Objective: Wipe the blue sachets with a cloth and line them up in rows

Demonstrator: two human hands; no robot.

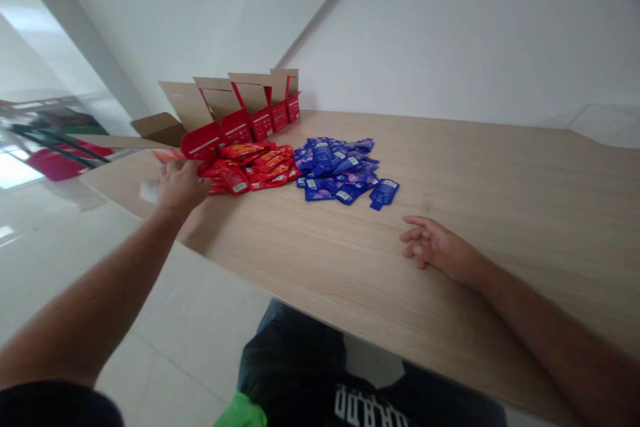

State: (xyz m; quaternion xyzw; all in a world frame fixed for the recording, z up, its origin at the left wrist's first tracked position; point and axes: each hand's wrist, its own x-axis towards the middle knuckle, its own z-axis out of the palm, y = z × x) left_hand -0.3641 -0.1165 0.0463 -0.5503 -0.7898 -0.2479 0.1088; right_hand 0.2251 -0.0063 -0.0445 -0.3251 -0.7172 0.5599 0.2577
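A heap of red sachets (260, 167) lies on the wooden table (300, 247), left of a heap of blue sachets (335, 167). One blue sachet (385, 193) rests at that heap's right edge. My left hand (179, 183) is at the left end of the red heap, by the nearest red box (201, 141); its fingertips are mostly hidden and what they hold, if anything, cannot be made out. Over the table to the right of the blue sachets, my right hand (429, 240) has its fingers apart and holds nothing.
Several red boxes (261, 124) with raised brown flaps stand in a row behind the red heap. A white wall (450, 33) rises behind the table. Red seating (60, 160) is at the far left. My legs are below the front edge.
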